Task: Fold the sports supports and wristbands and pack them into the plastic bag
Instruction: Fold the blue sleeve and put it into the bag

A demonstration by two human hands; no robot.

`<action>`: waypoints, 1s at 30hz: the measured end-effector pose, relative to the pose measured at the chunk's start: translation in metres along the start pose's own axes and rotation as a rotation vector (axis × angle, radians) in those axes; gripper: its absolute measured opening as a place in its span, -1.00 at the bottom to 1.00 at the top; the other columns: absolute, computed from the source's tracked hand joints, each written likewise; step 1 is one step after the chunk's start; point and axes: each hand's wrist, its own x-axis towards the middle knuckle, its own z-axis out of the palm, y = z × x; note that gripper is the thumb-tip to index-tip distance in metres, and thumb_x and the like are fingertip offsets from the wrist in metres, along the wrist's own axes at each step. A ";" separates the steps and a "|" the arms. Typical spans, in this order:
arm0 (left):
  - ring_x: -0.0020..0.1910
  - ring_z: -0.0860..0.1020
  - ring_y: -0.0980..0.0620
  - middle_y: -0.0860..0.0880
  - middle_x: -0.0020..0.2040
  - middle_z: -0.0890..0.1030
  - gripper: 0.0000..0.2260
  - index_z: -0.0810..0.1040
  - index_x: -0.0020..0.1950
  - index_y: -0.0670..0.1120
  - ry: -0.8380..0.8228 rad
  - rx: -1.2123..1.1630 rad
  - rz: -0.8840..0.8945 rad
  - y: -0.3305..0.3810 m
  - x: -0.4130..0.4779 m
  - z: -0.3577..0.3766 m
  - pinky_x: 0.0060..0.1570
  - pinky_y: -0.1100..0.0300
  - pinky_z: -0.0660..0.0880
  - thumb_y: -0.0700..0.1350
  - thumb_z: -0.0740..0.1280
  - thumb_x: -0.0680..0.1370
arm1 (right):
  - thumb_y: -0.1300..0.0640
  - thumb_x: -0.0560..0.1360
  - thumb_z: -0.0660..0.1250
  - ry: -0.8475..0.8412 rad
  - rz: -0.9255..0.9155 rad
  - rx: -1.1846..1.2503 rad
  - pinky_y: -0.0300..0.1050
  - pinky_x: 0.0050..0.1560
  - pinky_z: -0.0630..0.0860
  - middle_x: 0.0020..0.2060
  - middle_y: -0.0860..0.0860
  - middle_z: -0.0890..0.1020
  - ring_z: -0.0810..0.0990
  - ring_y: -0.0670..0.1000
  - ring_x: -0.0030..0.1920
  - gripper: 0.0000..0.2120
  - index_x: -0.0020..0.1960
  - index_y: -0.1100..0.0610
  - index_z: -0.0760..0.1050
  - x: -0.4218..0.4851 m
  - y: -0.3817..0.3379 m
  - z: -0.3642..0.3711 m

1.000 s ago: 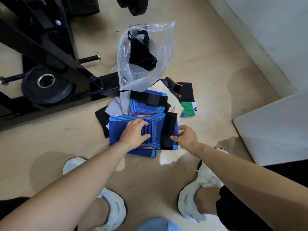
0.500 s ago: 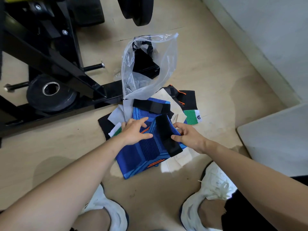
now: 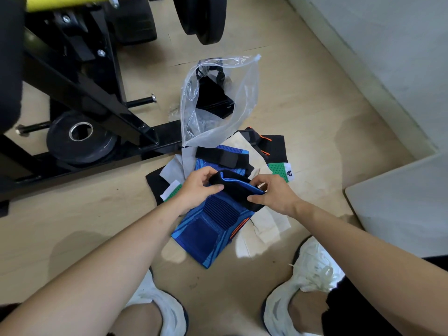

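A blue knitted support (image 3: 208, 229) with a black strap end hangs from both my hands over the floor pile. My left hand (image 3: 197, 187) grips its upper left edge, and my right hand (image 3: 274, 195) pinches the black strap end at the right. A second blue support with a black strap (image 3: 223, 157) lies just behind, on white sheets. A black support with orange marks (image 3: 274, 146) and a green-and-white wristband (image 3: 281, 169) lie at the right of the pile. The clear plastic bag (image 3: 244, 98) stands open behind the pile, with a black item inside.
A black gym machine frame (image 3: 92, 93) with a weight plate (image 3: 80, 137) fills the left. Another plate (image 3: 201, 18) hangs at the top. A white wall and a pale platform (image 3: 400, 202) close the right side. My white shoes (image 3: 305, 287) stand near the bottom edge.
Both hands lifted the blue support off the pile and turned it, so it now hangs lengthwise toward me. The left hand went from lying on it to gripping its top edge.
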 end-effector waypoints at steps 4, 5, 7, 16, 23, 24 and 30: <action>-0.12 0.62 0.15 0.05 -0.08 0.69 -0.94 0.60 0.01 -0.02 -0.015 -0.140 -0.105 0.004 -0.005 -0.003 0.01 0.16 0.46 -0.13 0.43 0.56 | 0.08 0.46 0.50 0.052 0.000 0.046 -0.35 -0.20 0.46 -0.11 -0.03 0.66 0.58 -0.04 -0.14 -0.86 0.01 0.08 0.68 0.001 -0.001 0.002; -0.12 0.61 0.16 0.05 -0.09 0.67 -0.94 0.62 0.00 -0.02 -0.021 -0.182 -0.123 0.006 -0.005 -0.002 0.01 0.15 0.47 -0.06 0.41 0.58 | 0.07 0.47 0.49 0.063 -0.019 0.050 -0.39 -0.19 0.42 -0.12 -0.05 0.63 0.56 -0.09 -0.16 -0.84 0.04 0.06 0.69 0.003 -0.004 0.004; -0.08 0.61 0.12 0.03 -0.09 0.66 -0.89 0.64 -0.02 -0.02 -0.009 -0.207 -0.124 0.010 -0.004 0.000 0.04 0.14 0.49 0.00 0.38 0.60 | 0.07 0.48 0.48 0.069 -0.077 0.044 -0.41 -0.19 0.38 -0.15 -0.04 0.58 0.52 -0.14 -0.21 -0.79 0.11 0.02 0.68 0.006 -0.010 0.009; 0.08 0.64 0.13 0.07 0.05 0.71 -0.83 0.72 0.07 0.01 -0.064 -0.099 -0.012 0.023 -0.002 -0.001 0.09 0.32 0.54 -0.18 0.36 0.61 | 0.18 0.50 0.45 0.063 -0.091 0.057 -0.23 0.04 0.54 -0.07 -0.02 0.70 0.62 -0.07 -0.12 -0.86 0.05 0.12 0.70 0.012 -0.015 0.018; 0.01 0.62 0.16 0.07 0.00 0.70 -0.93 0.70 0.01 -0.01 -0.006 -0.018 -0.019 0.008 -0.001 -0.013 0.10 0.26 0.51 -0.14 0.46 0.55 | 0.20 0.55 0.39 0.099 -0.077 0.105 -0.15 0.03 0.58 -0.08 0.01 0.71 0.66 -0.01 -0.09 -0.88 0.04 0.16 0.68 0.011 -0.013 0.016; 0.00 0.64 0.10 0.03 -0.02 0.70 -0.94 0.68 -0.03 -0.02 -0.009 -0.022 -0.009 0.007 -0.001 -0.012 0.08 0.21 0.55 -0.13 0.50 0.51 | 0.20 0.56 0.38 0.103 -0.076 0.105 -0.13 0.00 0.58 -0.11 0.03 0.71 0.66 0.02 -0.10 -0.89 0.02 0.15 0.67 0.011 -0.014 0.016; 0.00 0.67 0.03 -0.02 -0.03 0.70 -0.86 0.60 -0.13 -0.05 -0.014 0.112 0.023 0.004 0.001 -0.016 0.04 0.13 0.58 -0.15 0.55 0.46 | 0.24 0.58 0.35 0.110 -0.039 0.276 -0.18 -0.07 0.57 -0.13 0.08 0.70 0.64 0.00 -0.15 -0.91 0.01 0.23 0.62 0.013 -0.017 0.014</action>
